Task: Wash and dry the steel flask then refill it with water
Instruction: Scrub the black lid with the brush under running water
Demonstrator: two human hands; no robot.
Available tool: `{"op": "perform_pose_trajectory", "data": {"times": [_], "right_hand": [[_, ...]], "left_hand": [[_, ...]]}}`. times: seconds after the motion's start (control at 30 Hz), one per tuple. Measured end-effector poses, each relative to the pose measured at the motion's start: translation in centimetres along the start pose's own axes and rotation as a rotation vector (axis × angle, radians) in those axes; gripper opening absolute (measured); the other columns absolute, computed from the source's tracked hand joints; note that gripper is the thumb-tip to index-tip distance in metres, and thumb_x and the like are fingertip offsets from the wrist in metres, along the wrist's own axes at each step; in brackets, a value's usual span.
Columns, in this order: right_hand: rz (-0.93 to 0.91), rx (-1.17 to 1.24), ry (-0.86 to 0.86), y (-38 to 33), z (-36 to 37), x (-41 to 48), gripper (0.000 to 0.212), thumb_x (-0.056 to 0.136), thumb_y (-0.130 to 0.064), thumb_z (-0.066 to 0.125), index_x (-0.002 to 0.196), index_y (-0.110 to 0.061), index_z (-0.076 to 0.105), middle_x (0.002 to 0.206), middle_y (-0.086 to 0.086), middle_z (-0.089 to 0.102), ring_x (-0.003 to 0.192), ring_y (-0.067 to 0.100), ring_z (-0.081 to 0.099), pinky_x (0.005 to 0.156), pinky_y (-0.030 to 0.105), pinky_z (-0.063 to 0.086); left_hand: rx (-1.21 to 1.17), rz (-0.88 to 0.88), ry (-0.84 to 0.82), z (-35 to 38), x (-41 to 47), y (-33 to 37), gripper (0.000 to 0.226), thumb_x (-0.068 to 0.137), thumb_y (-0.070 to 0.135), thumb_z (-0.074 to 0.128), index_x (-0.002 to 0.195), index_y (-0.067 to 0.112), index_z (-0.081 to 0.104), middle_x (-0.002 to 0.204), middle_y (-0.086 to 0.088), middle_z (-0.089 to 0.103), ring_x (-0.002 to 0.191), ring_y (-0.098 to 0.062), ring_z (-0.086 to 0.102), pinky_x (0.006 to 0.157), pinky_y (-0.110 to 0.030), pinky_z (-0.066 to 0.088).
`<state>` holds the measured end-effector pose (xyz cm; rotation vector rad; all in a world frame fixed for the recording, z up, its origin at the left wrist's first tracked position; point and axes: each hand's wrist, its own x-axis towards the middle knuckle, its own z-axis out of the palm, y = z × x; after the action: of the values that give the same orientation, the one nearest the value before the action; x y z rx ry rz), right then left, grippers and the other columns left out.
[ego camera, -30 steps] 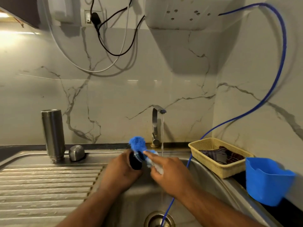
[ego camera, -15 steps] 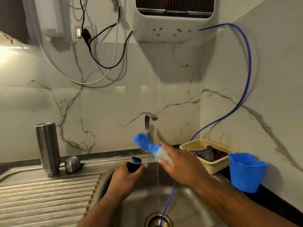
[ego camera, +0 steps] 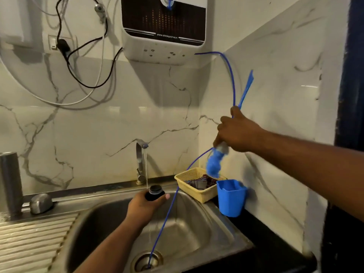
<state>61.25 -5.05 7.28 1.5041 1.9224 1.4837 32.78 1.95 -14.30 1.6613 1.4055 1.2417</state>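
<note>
Lower centre, in the sink (ego camera: 197,223): a thin blue tube (ego camera: 167,213) running down into the drain (ego camera: 146,261). Above the basin, left hand (ego camera: 145,207) curled round the flask (ego camera: 155,192), mouth up, just beside the stream from the tap (ego camera: 140,162). Right of the sink, a blue cup (ego camera: 230,198), contents unclear, and a yellow basket (ego camera: 197,194) holding dark cloth (ego camera: 201,182). Higher right, right hand (ego camera: 238,133) gripping the bottle brush (ego camera: 213,164), lifted away from the flask since a moment ago and now above the basket. Of the flask, only a dark threaded neck showing, body hidden in the grip. Far left, a tall steel cylinder (ego camera: 9,184) and rounded cap (ego camera: 40,202)
</note>
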Motion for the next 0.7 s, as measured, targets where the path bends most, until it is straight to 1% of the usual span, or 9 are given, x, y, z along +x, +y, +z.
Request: {"op": "perform_pose_trajectory", "data": {"times": [0.07,0.13,0.17,0.23,0.37,0.53,0.6,0.7], "right_hand": [[-0.014,-0.076,-0.024,1.3,0.5,-0.9,0.042,0.097,-0.021,0.059,0.130,-0.047,0.061,0.109,-0.007,0.067,0.114,0.021,0.053,0.108,0.057,0.025],[-0.020,-0.092,-0.046,2.0,1.1,-1.3,0.039,0.099,-0.023,0.060,0.131,-0.044,0.062,0.113,-0.007,0.067,0.119,0.020,0.051,0.114,0.059,0.021],[-0.021,-0.091,-0.060,2.2,1.4,-1.4,0.037,0.099,-0.024,0.061,0.131,-0.043,0.063,0.116,-0.007,0.067,0.121,0.020,0.050,0.115,0.060,0.018],[-0.029,-0.076,-0.076,2.0,2.2,-1.6,0.036,0.099,-0.026,0.061,0.131,-0.044,0.063,0.121,-0.008,0.067,0.125,0.019,0.049,0.117,0.062,0.015],[-0.086,-0.040,-0.070,-0.1,4.1,-1.7,0.038,0.099,-0.024,0.061,0.132,-0.044,0.063,0.125,-0.007,0.066,0.129,0.021,0.048,0.117,0.062,0.011],[-0.120,0.065,-0.141,-3.2,6.0,-1.2,0.037,0.099,-0.026,0.062,0.132,-0.043,0.064,0.127,-0.008,0.066,0.131,0.020,0.045,0.119,0.061,0.008],[-0.141,0.095,-0.180,-4.1,6.8,-1.0,0.043,0.098,-0.023,0.063,0.135,-0.043,0.060,0.131,-0.008,0.065,0.134,0.020,0.043,0.120,0.062,0.005],[-0.175,0.107,-0.234,-5.0,7.3,-0.7,0.059,0.100,-0.016,0.059,0.151,-0.041,0.042,0.141,-0.002,0.061,0.138,0.024,0.043,0.123,0.060,0.002]], "left_hand": [[0.027,0.034,0.012,1.2,-0.8,0.3,0.042,0.070,0.053,0.087,0.101,0.032,0.068,0.096,0.010,0.072,0.095,-0.012,0.067,0.084,-0.030,0.051],[0.072,0.051,0.007,1.8,-1.6,-0.4,0.034,0.072,0.048,0.087,0.093,0.037,0.063,0.091,0.014,0.068,0.094,-0.011,0.065,0.080,-0.026,0.048],[0.106,0.034,-0.026,1.8,-1.8,-1.1,0.035,0.070,0.049,0.088,0.091,0.037,0.063,0.089,0.014,0.068,0.093,-0.009,0.066,0.079,-0.025,0.048],[0.175,-0.021,-0.091,1.5,-2.2,-2.3,0.044,0.065,0.056,0.088,0.095,0.032,0.067,0.091,0.013,0.071,0.090,-0.005,0.066,0.076,-0.023,0.050],[0.212,-0.058,-0.073,0.8,-2.0,-3.2,0.055,0.065,0.061,0.087,0.103,0.026,0.069,0.095,0.010,0.072,0.090,-0.007,0.066,0.082,-0.027,0.054],[0.216,-0.041,-0.096,1.2,-2.1,-3.1,0.053,0.067,0.057,0.086,0.105,0.025,0.068,0.094,0.012,0.070,0.087,-0.001,0.063,0.070,-0.018,0.047],[0.215,-0.035,-0.103,1.2,-2.0,-3.0,0.052,0.068,0.057,0.086,0.105,0.025,0.067,0.095,0.012,0.069,0.088,-0.001,0.063,0.069,-0.016,0.046],[0.198,-0.042,-0.115,1.0,-1.8,-3.2,0.052,0.068,0.057,0.086,0.105,0.025,0.066,0.095,0.012,0.070,0.089,-0.001,0.063,0.070,-0.016,0.046]]}}
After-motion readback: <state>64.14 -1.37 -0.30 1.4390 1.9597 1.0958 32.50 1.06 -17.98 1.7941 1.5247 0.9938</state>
